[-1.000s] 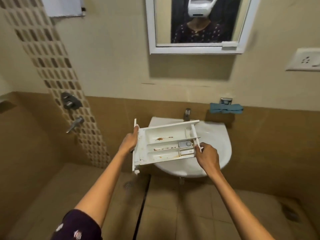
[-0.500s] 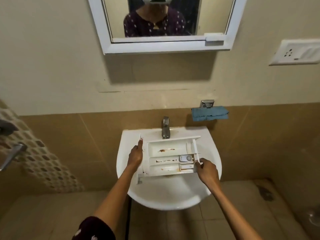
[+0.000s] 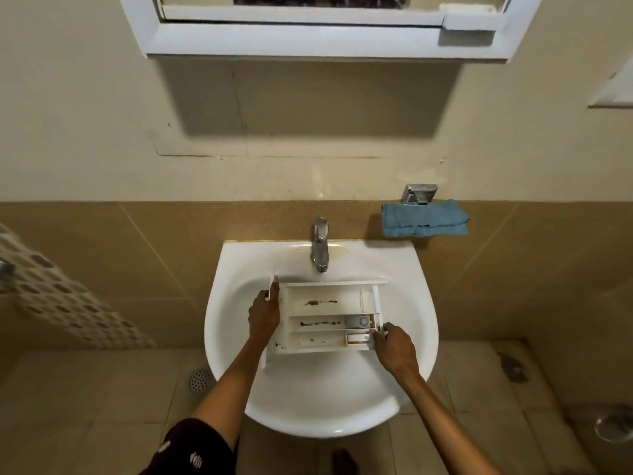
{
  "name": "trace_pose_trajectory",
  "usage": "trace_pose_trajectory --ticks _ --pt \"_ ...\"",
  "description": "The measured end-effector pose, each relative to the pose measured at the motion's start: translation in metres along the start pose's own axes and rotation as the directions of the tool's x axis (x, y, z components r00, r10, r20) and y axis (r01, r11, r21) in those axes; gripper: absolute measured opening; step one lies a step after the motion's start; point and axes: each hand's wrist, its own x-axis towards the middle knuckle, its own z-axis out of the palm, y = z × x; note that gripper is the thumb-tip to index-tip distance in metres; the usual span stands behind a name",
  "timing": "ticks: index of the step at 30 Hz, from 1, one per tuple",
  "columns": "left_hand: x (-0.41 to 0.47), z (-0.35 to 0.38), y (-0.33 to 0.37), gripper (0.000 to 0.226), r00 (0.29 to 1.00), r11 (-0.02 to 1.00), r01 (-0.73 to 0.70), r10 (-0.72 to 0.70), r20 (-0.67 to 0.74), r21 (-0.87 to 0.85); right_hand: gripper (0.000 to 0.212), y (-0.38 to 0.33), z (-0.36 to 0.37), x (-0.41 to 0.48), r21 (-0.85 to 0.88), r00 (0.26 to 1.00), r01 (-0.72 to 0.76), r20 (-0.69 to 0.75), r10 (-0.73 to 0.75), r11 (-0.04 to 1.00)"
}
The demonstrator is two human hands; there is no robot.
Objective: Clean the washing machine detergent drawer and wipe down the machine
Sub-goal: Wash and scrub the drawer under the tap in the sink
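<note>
A white detergent drawer (image 3: 322, 308) with brown residue streaks in its compartments is held level over the white wash basin (image 3: 233, 269), just in front of the chrome tap (image 3: 320, 243). My left hand (image 3: 263, 317) grips the drawer's left end, at its front panel. My right hand (image 3: 394, 344) holds the near right corner, beside a small grey insert. A folded blue cloth (image 3: 424, 219) rests on a wall holder to the right of the tap. The washing machine is not in view.
A white-framed mirror (image 3: 318, 39) hangs above the basin. A wall socket plate (image 3: 616, 90) is at the right edge. A round floor drain (image 3: 199, 380) lies left of the basin on the tiled floor, and a patterned tile strip (image 3: 61, 303) runs at left.
I have stepped up to the basin and the view has tilted down. The drawer, held in both hands throughout, has moved from left of the basin to over its bowl.
</note>
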Motion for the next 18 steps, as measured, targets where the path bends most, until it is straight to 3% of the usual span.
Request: trace_pose_trajectory --ticks 8,13,18 --pt "0.006 0.021 -0.004 0.043 0.995 0.999 0.049 -0.048 -0.087 0.004 0.030 0.000 -0.008 0.037 -0.089 0.999 0.044 0.005 -0.044 0.995" --pt "0.017 0.022 -0.008 0.061 0.980 0.985 0.169 -0.167 -0.112 0.013 0.027 -0.012 -0.014 0.056 -0.091 0.994 0.098 -0.032 -0.101 0.991" --pt "0.018 0.025 -0.010 0.055 0.981 0.987 0.161 -0.159 -0.112 0.006 0.025 -0.016 -0.009 0.064 -0.172 0.989 0.097 -0.095 -0.114 0.980"
